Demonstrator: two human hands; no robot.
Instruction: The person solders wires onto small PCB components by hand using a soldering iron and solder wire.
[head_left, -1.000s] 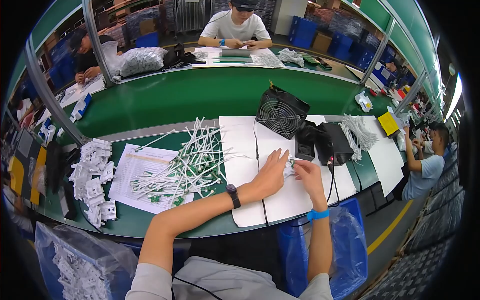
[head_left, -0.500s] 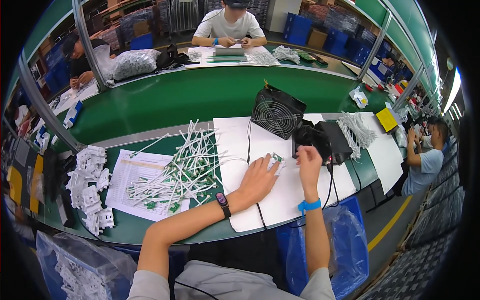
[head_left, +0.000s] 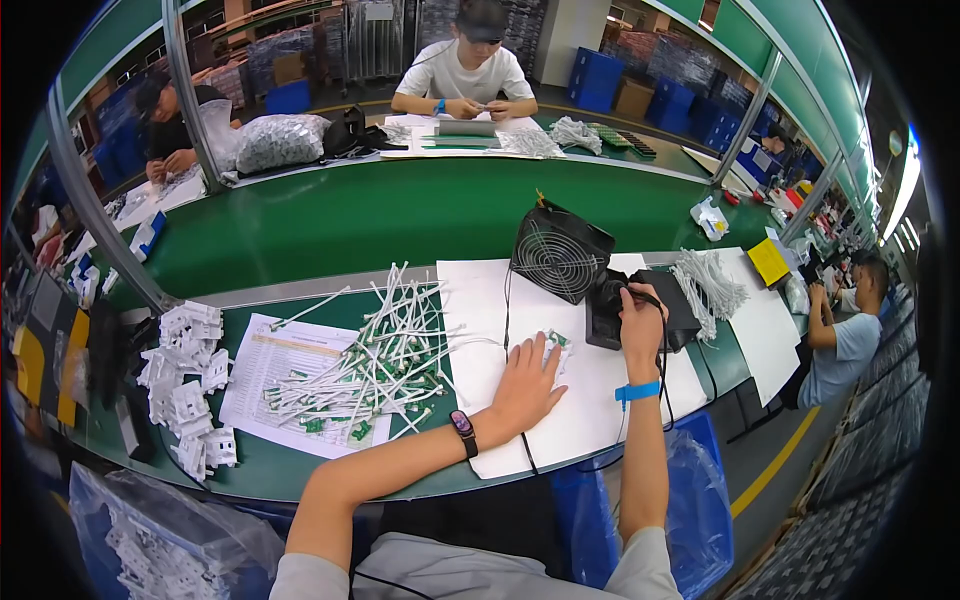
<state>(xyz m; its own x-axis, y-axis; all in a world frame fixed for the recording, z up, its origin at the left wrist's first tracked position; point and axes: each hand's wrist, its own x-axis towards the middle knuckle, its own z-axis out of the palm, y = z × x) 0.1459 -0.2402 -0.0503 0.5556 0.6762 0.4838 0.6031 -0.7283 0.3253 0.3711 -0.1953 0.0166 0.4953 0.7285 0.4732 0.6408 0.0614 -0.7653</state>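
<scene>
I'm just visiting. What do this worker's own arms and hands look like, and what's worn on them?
Both the left hand and the right hand are ungloved. The left wrist wears a black fitness band with a small, lit, elongated screen; the right has a bright blue wristband. Light grey short sleeves leave both forearms uncovered.

A green counter [head_left: 300, 476] carries a heap of white plastic parts [head_left: 188, 385] at left, a printed sheet [head_left: 255, 385] partly under a pile of white cables with green boards [head_left: 365, 375], and, farther right, white sheets [head_left: 475, 300].
</scene>
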